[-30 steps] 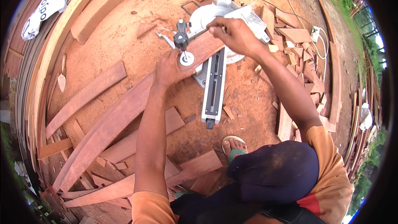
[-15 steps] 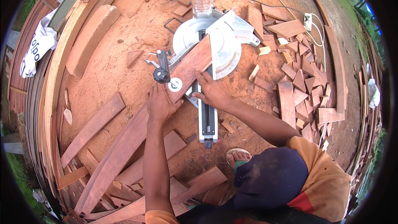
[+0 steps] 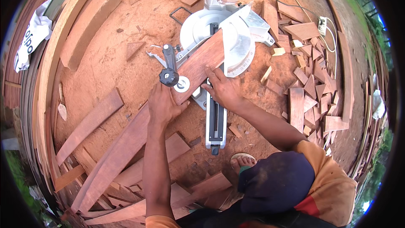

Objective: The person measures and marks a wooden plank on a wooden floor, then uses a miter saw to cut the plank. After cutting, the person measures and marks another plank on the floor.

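A reddish wooden board lies diagonally across the white miter saw, under a black-knobbed clamp with a round white pad. My left hand grips the board just below the clamp, its thumb reaching over the top. My right hand rests fingertips on the board's right edge beside the clamp, fingers bent and apart, above the saw's sliding rail. The saw's blade is not visible.
Offcuts are heaped at right beside a white power strip. Long planks and a white sack line the left. More cut boards lie at lower left. My sandalled foot is below the rail.
My right hand has come down from near the clamp's top to the board's right edge. My left hand stays at the board below the clamp. The whole view has shifted slightly.
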`<state>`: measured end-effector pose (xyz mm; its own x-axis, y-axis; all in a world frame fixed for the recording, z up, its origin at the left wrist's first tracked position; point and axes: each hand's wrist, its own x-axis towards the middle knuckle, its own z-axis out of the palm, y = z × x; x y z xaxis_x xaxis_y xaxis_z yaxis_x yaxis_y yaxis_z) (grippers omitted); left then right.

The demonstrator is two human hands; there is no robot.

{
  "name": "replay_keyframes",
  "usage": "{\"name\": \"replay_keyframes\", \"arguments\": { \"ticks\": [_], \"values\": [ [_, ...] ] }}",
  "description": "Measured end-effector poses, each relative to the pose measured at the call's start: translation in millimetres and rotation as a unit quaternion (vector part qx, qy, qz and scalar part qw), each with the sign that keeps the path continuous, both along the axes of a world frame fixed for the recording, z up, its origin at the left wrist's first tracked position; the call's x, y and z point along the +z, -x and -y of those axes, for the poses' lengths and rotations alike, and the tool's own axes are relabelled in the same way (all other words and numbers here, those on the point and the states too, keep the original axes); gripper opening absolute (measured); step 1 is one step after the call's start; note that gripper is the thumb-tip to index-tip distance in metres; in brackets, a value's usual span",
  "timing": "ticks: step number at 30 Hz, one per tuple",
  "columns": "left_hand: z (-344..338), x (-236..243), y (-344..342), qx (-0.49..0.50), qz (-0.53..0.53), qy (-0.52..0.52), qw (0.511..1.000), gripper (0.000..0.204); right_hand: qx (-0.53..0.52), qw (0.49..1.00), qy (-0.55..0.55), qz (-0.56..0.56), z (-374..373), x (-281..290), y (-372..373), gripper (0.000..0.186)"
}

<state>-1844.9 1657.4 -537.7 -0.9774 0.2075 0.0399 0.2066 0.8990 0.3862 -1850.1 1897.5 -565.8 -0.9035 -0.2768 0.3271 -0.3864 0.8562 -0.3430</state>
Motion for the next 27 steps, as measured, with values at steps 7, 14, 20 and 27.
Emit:
{"name": "replay_keyframes", "arguments": {
  "ticks": [7, 14, 20, 27],
  "values": [
    [1.0, 11.3, 0.4, 0.017, 0.061, -0.008, 0.998, 0.099, 0.006, 1.0, 0.028, 0.004, 3.1, -1.4, 4.5, 0.059],
    [109.5, 51.2, -109.1, 0.038, 0.184, 0.208, 0.96, 0.152, -0.018, 0.998, 0.053, 0.013, 4.5, -5.4, 1.1, 0.055],
    [308.0, 61.2, -275.9, 0.15, 0.228, 0.271, 0.923, 0.156, -0.025, 0.999, 0.036, 0.019, 10.1, -6.5, 0.3, 0.054],
    [358.9, 39.5, -263.0, 0.157, 0.191, 0.131, 0.96, 0.12, -0.027, 0.999, 0.027, 0.019, 9.0, -0.2, 6.5, 0.054]
  ]
}}
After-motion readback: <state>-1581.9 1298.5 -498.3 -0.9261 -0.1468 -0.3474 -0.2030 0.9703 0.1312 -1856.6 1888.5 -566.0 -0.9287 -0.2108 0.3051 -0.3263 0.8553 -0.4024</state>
